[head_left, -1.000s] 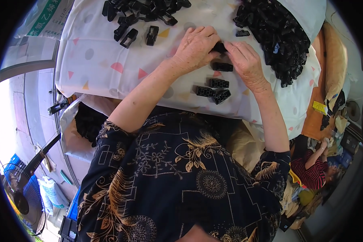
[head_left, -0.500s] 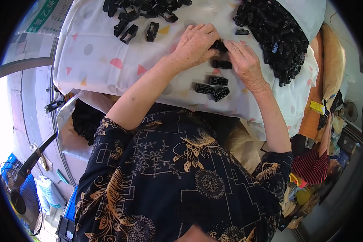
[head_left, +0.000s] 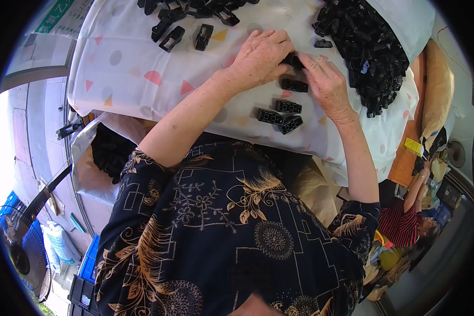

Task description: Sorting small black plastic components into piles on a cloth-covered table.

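My left hand (head_left: 262,57) and my right hand (head_left: 325,84) meet over the table, both closed on one small black plastic part (head_left: 294,60). Fingers cover much of that part. Just below it on the cloth lies another black plastic part (head_left: 295,85). Nearer to me rest a few more, among them a rectangular black housing (head_left: 288,107) with open cells and a tilted one (head_left: 292,124). One single black piece (head_left: 323,43) lies beyond my right hand, next to a big heap of black parts (head_left: 374,63).
The table wears a white patterned cloth (head_left: 142,100). Black clip-like parts (head_left: 203,37) are scattered at its far left. Below the left edge hangs an open bag (head_left: 89,179) of black pieces. A fan (head_left: 26,258) stands at lower left. Another person in a striped shirt (head_left: 400,224) is at the right.
The whole view has shifted slightly, so the table things appear a little further right. Both hands stay together on the same black part. The other person's arms have moved.
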